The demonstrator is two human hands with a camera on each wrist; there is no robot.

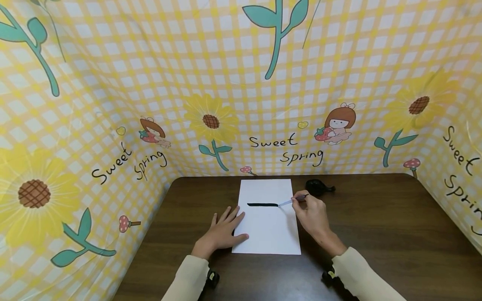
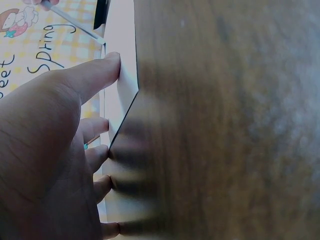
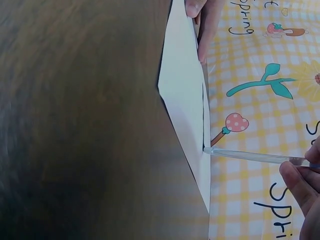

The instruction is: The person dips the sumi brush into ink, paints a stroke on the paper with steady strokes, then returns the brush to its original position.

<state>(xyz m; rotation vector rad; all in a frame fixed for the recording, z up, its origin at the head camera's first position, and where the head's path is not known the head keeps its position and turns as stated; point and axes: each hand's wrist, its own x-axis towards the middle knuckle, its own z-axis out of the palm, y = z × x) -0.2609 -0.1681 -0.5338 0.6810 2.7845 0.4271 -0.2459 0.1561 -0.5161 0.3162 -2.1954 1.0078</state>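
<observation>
A white sheet of paper point(image 1: 265, 234) lies on the dark wooden table and bears a thick black line point(image 1: 262, 205) across its upper half. My left hand point(image 1: 224, 232) rests with fingers spread on the sheet's left edge, partly on the table. In my right hand point(image 1: 313, 215) I pinch a slim pen-like tool point(image 3: 250, 156) with a pale, translucent shaft and a darker upper part. Its tip touches the paper at the line's right end. The exact kind of tool cannot be made out.
A rounded black object point(image 1: 317, 187) with a narrow neck lies on the table point(image 1: 376, 234) behind my right hand. Yellow checked cloth point(image 1: 241, 83) printed with flowers and lettering hangs behind the table and along both sides.
</observation>
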